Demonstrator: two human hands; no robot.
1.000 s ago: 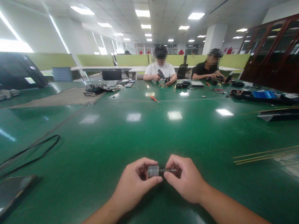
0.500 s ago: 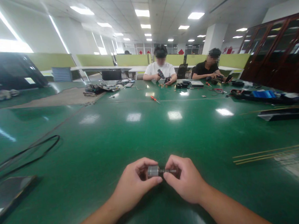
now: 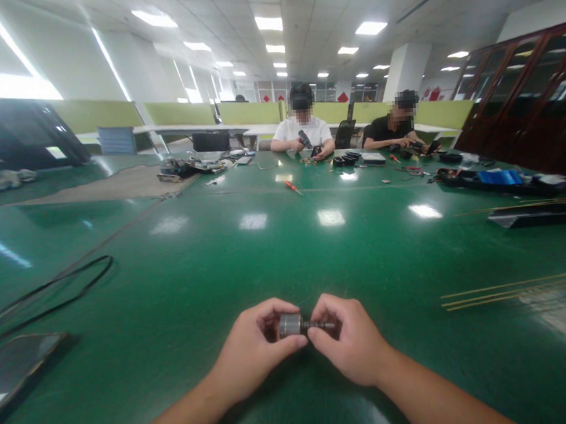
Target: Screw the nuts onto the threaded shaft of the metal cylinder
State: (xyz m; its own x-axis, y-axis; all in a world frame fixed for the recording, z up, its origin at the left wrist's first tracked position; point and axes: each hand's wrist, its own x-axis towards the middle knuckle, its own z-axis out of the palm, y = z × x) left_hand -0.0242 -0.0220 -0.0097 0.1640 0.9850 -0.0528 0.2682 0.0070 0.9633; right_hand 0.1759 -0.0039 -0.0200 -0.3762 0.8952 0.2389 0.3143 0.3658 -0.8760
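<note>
Close in front of me, a grey metal cylinder with a thin stepped shaft (image 3: 291,324) lies sideways between my hands, low over the green table or on it; I cannot tell which. My left hand (image 3: 253,346) is closed round the thick cylinder end, thumb along its near side and fingers behind. The shaft points right, into my right hand (image 3: 352,336), whose thumb and forefinger pinch it near the cylinder. The far fingers of both hands are partly hidden.
Around lie a black cable (image 3: 91,283), a flat dark panel (image 3: 22,366), thin brass-coloured rods (image 3: 516,290), a dark metal channel (image 3: 540,215) and an orange screwdriver (image 3: 291,187). Two people sit across the green table (image 3: 208,256), one in a white shirt (image 3: 282,134), handling tools among scattered parts.
My right thumb has shifted very slightly left along the shaft. The cylinder and my left hand look the same.
</note>
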